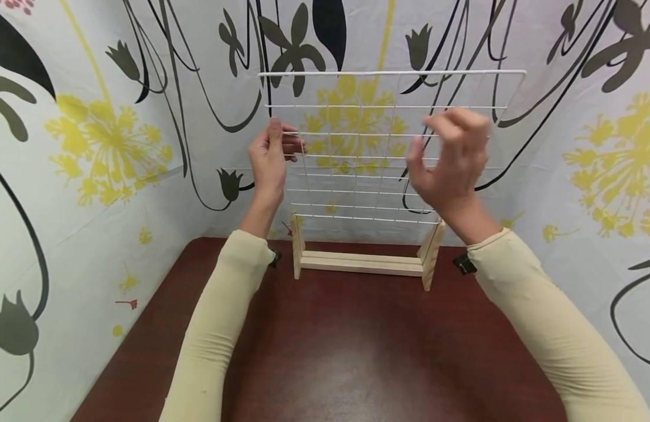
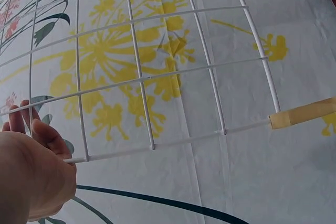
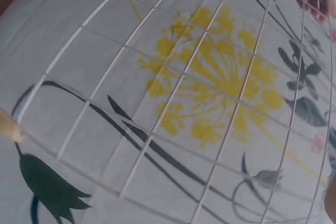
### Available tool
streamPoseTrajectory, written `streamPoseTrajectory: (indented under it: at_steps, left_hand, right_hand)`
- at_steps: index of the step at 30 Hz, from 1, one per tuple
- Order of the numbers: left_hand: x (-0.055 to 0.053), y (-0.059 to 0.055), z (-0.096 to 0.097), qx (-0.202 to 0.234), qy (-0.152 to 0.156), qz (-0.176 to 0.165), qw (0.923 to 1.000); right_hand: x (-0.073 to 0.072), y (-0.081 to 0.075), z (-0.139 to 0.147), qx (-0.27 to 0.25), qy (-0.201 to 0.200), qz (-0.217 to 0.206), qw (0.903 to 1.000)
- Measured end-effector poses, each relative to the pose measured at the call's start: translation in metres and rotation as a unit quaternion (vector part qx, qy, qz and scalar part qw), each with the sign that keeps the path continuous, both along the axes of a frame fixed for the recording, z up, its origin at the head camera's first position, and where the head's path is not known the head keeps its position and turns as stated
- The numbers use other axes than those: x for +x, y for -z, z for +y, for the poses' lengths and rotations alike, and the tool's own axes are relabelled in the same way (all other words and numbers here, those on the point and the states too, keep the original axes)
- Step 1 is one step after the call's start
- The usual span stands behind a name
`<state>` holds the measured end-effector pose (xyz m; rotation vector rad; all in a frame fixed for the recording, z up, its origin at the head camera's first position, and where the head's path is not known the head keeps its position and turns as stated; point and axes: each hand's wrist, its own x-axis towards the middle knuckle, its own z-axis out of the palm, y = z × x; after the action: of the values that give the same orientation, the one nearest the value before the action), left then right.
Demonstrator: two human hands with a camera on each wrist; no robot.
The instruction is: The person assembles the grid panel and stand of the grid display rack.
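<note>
A white wire grid rack rises from a pale wooden stand, its lower end between the two side uprights. My left hand grips the grid's left edge, thumb on the near side and fingers passing behind. In the left wrist view, the fingers of that hand curl about the edge wires. My right hand, a little blurred, is raised in front of the grid's right side, fingers loosely bent and thumb apart from them. Only a sliver of it shows in the right wrist view.
The stand is on a dark reddish-brown table, near its back edge. Behind and at both sides hangs a white cloth printed with yellow flowers and dark stems. Dark wrist straps show at the cream sleeves.
</note>
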<state>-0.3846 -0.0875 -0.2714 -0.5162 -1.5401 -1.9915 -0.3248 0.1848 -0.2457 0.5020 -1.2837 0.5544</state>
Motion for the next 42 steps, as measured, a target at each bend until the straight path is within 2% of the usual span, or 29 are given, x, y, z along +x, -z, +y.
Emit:
streamPoseTrajectory:
  at_steps: [2,4,6,8,13,21,25,28,32,37,42]
  left_hand:
    - [-0.001,-0.001,0.001,-0.001,-0.001,-0.003,1.0000]
    - [-0.001,-0.002,0.001,0.000,-0.002,-0.004,1.0000]
    - [-0.002,-0.003,0.002,-0.001,-0.006,-0.004,1.0000]
    - [-0.002,-0.004,0.003,0.003,-0.009,-0.008,0.9999]
    - [-0.003,-0.006,0.007,0.009,-0.015,-0.023,0.9996]
    - [-0.010,-0.008,0.012,0.017,-0.021,-0.034,0.9991]
    - [-0.011,-0.008,0.012,0.021,-0.019,-0.039,0.9988]
    - [-0.012,-0.007,0.009,0.019,-0.011,-0.043,0.9988]
    - [-0.015,-0.006,0.006,0.017,-0.002,-0.043,0.9989]
    - [-0.016,-0.007,0.004,0.009,0.001,-0.052,0.9986]
    - [-0.020,-0.010,0.005,-0.003,0.008,-0.066,0.9978]
  right_hand:
    - [-0.003,-0.004,0.007,-0.075,-0.007,0.004,0.9972]
    - [-0.005,-0.009,0.016,-0.139,-0.004,-0.010,0.9903]
    - [-0.005,-0.013,0.024,-0.184,0.002,-0.045,0.9820]
    - [-0.004,-0.013,0.031,-0.206,0.007,-0.090,0.9745]
    - [0.000,-0.007,0.042,-0.201,-0.008,-0.179,0.9631]
    - [-0.005,0.003,0.052,-0.206,-0.085,-0.232,0.9470]
    - [-0.013,0.006,0.057,-0.202,-0.051,-0.253,0.9447]
    - [-0.023,0.011,0.066,-0.195,-0.024,-0.254,0.9471]
    - [-0.026,0.011,0.067,-0.193,-0.022,-0.265,0.9445]
    - [-0.022,0.006,0.061,-0.206,-0.028,-0.263,0.9423]
    - [-0.028,0.008,0.065,-0.234,-0.029,-0.286,0.9289]
